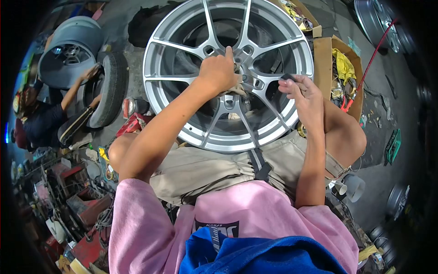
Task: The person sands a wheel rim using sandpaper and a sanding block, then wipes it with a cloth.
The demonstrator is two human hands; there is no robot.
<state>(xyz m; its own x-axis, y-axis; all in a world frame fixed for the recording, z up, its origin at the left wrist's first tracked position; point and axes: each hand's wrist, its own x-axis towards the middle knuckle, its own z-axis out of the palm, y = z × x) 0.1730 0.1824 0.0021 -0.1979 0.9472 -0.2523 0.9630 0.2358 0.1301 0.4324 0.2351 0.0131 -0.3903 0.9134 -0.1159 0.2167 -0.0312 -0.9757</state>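
Observation:
A large silver multi-spoke wheel rim (191, 130) lies face up in front of my lap. My left hand (216, 73) is over its hub, closed around a beige cloth (238, 86), with the index finger stretched toward the upper spokes. My right hand (303, 93) is above the rim's right side, fingers pinched on a small dark piece (287, 77) too small to name. Between the hands, the hub's bolt recesses and centre show in part; the left hand and cloth hide the rest.
Cardboard boxes with yellow wrapping (343, 65) and a red-handled tool (350, 104) stand at the right. Another person (43, 118) sits at the left beside a tyre (112, 89) and a grey rim (68, 55). Red metal tools and clutter lie lower left.

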